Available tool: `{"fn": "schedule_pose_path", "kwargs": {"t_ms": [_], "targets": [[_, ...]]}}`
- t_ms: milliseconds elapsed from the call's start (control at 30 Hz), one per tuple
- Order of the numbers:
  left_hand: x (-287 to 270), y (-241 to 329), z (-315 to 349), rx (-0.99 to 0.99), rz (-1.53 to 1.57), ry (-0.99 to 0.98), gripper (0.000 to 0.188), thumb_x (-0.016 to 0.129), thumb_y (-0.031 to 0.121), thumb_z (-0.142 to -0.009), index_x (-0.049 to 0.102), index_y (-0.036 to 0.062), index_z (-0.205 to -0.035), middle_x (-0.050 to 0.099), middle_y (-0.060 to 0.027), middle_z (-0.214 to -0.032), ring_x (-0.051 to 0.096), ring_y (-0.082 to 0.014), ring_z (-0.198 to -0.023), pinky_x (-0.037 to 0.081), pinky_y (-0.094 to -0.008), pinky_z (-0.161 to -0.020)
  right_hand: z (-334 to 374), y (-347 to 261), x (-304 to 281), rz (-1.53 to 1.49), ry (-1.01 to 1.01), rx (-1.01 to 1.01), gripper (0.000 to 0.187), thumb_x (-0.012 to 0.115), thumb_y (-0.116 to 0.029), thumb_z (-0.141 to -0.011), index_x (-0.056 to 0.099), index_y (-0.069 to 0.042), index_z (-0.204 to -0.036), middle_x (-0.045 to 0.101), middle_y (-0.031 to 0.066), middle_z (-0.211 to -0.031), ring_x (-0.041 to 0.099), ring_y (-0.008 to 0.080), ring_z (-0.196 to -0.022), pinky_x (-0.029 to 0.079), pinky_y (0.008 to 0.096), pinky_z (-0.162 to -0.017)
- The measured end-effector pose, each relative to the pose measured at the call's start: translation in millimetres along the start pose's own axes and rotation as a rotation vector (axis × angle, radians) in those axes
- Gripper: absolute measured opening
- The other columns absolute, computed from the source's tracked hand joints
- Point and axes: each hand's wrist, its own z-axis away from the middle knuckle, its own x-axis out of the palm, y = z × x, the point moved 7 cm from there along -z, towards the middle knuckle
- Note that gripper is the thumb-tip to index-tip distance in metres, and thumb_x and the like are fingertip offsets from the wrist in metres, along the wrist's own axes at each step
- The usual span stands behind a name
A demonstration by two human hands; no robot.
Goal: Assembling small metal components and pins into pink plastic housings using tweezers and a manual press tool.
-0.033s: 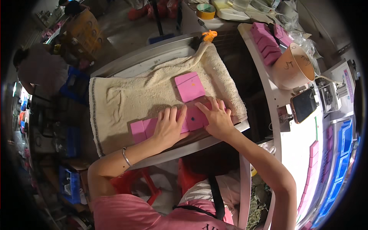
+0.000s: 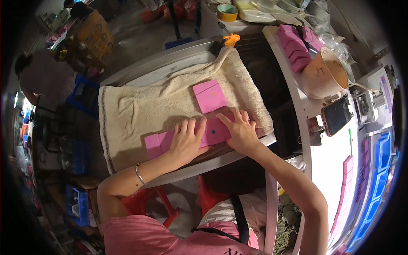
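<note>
A row of pink blocks [image 2: 152,146] lies along the near edge of a cream towel [image 2: 144,106]. My left hand [image 2: 185,138] is laid across the middle of the row, fingers over the far side and thumb toward the near side, holding a block. To its right, my right hand [image 2: 243,134] grips the right end, its fingers bent over the far edge and one finger reaching left. Between the hands shows a pink block face with a small dark blue spot [image 2: 213,131]. Just beyond lies a separate pink block [image 2: 210,96] with a line across it and a small orange mark.
An orange clamp [image 2: 231,40] sits at the towel's far corner. On the right bench stand stacked pink blocks [image 2: 294,49], a tan bucket [image 2: 316,78] and a phone [image 2: 336,117]. Blue bins [image 2: 374,182] line the far right. A person [image 2: 46,76] sits at the left.
</note>
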Motion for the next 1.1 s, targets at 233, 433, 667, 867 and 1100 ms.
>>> {"fn": "schedule_pose_path", "kwargs": {"t_ms": [233,433,667,867,1100], "targets": [[-8,0,0,-0.013,0.023,0.036,0.088,0.077,0.037,-0.063,0.034,-0.002,-0.13,0.041,-0.019,-0.113,0.042,-0.0321,-0.101,0.036,-0.0458,-0.086,-1,0,-3,-0.037,0.116,-0.048,0.073,0.07,-0.006,-0.062,0.045,-0.023,-0.127,0.038,0.0095,-0.129,0.036,0.0334,-0.12,0.042,0.0553,-0.084],[-4,11,-4,0.009,0.0,0.067,0.084,0.072,0.042,-0.067,0.036,-0.0051,-0.126,0.042,-0.0188,-0.112,0.042,-0.0333,-0.102,0.035,-0.0443,-0.085,19,3,-45,-0.205,0.215,0.018,0.067,0.069,-0.009,-0.063,0.046,-0.022,-0.125,0.045,0.0102,-0.118,0.041,0.0363,-0.112,0.045,0.0505,-0.082],[-31,43,-17,0.064,0.034,0.088,0.075,0.075,0.031,-0.067,0.04,-0.0004,-0.125,0.044,-0.0202,-0.118,0.041,-0.0375,-0.109,0.036,-0.0479,-0.087,212,45,-131,-0.441,0.295,0.202,0.068,0.072,-0.011,-0.068,0.043,-0.017,-0.129,0.044,0.0165,-0.12,0.043,0.0373,-0.109,0.045,0.0481,-0.086],[-107,181,-33,0.526,0.49,0.18,0.034,0.064,0.002,-0.071,0.056,-0.0036,-0.104,0.051,-0.0169,-0.106,0.047,-0.0364,-0.104,0.039,-0.0448,-0.09,412,144,-97,-0.444,0.394,0.822,0.082,0.077,-0.019,-0.065,0.035,-0.015,-0.136,0.041,0.0183,-0.127,0.038,0.0375,-0.117,0.037,0.044,-0.099],[-106,414,-5,1.109,1.016,-0.02,0.028,0.065,0.003,-0.073,0.06,-0.0013,-0.1,0.058,-0.0146,-0.097,0.059,-0.0291,-0.086,0.049,-0.034,-0.073,511,157,-43,-0.382,0.782,0.976,0.092,0.075,-0.013,-0.064,0.024,-0.003,-0.139,0.039,0.0222,-0.127,0.038,0.0363,-0.115,0.034,0.0404,-0.1]]}}
